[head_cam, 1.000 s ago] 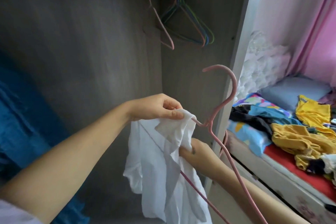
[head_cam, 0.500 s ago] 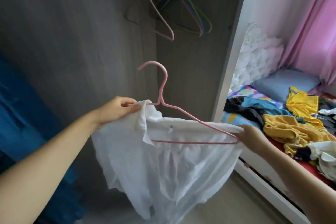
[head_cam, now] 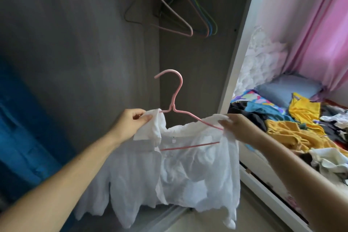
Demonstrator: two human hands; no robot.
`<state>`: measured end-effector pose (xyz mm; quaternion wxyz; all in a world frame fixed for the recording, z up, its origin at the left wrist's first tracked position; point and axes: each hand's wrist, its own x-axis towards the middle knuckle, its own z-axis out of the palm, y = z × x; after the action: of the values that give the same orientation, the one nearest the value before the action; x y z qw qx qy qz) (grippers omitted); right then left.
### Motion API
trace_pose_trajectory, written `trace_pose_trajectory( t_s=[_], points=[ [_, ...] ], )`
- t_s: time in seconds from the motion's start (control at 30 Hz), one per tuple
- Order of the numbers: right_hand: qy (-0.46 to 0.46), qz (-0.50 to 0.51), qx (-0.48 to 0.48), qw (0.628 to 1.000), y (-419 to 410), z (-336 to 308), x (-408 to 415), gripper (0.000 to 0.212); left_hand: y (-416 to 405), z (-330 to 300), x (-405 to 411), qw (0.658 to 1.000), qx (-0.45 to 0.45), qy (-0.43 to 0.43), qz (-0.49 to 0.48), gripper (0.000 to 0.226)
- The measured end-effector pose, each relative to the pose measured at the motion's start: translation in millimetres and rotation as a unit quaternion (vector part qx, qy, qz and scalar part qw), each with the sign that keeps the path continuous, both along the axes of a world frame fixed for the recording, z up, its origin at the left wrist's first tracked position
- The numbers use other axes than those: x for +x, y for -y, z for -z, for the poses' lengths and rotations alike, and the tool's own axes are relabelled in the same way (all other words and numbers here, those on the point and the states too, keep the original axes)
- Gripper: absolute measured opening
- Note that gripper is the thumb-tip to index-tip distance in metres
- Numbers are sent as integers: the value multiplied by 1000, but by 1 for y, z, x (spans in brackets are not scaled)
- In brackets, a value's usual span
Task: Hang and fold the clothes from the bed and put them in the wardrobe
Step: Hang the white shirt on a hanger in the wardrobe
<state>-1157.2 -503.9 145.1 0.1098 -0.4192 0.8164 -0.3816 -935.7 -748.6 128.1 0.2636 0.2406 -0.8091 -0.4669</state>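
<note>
Settling white shirt (head_cam: 180, 160) on pink hanger (head_cam: 177, 107) in front of open wardrobe (head_cam: 79, 43). Left hand (head_cam: 130, 123) pinches collar, right hand (head_cam: 239, 128) pinches shoulder fabric over hanger arm. Even both shoulders, then hook beside spare hangers (head_cam: 190, 22). Bed (head_cam: 263, 181) pile waits.

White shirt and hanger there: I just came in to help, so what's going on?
A person is fitting a white shirt onto a pink hanger in front of the open wardrobe. The left hand pinches the collar, and the right hand grips the other shoulder. More clothes lie on the bed.
</note>
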Motion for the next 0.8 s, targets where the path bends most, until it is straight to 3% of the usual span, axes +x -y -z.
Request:
trace_pose_trajectory(
  t_s=[0.07, 0.13, 0.2, 0.27, 0.33, 0.4, 0.43, 0.47, 0.5, 0.57, 0.6, 0.7, 0.8],
  points=[
    [-62, -36, -53, 996, 11, 3, 50, 22, -4, 10, -3, 999, -25, -17, -43, 20],
    [-57, -106, -21, 993, 17, 14, 101, 47, -8, 15, -3, 996, -37, -39, -68, 29],
    [-30, -195, 114, 974, 15, 21, 136, 66, -11, 12, 3, 995, -21, -68, -65, 38],
    [-61, -295, 227, 926, 3, 13, 142, 66, -11, 1, 12, 994, -16, -91, -57, 27],
    [-140, -302, 162, 929, -7, -19, 126, 52, -9, -13, 23, 993, -22, -104, -54, 16],
    [-233, -188, -12, 954, -11, -56, 94, 49, -6, -31, 33, 993, -23, -109, -51, 16],
    [-295, -152, -53, 942, -10, -71, 79, 50, -5, -39, 35, 993, -23, -109, -49, 16],
    [-343, -137, -36, 929, -5, -84, 67, 52, -5, -45, 36, 993, -25, -110, -46, 17],
    [-349, -154, 21, 924, 1, -91, 57, 51, -5, -51, 36, 992, -28, -111, -46, 18],
    [-276, -210, 112, 931, 15, -87, 52, 25, -2, -59, 38, 992, -41, -110, -52, 18],
    [-258, -221, 104, 935, 23, -83, 52, 15, 2, -62, 39, 991, -49, -110, -64, 17],
    [-237, -224, 42, 945, 50, -87, 52, 18, 23, -64, 46, 978, -101, -100, -155, 19],
    [-178, -256, 45, 949, 87, -116, 54, 21, 53, -61, 58, 944, -140, -119, -275, 28]
  ],
)
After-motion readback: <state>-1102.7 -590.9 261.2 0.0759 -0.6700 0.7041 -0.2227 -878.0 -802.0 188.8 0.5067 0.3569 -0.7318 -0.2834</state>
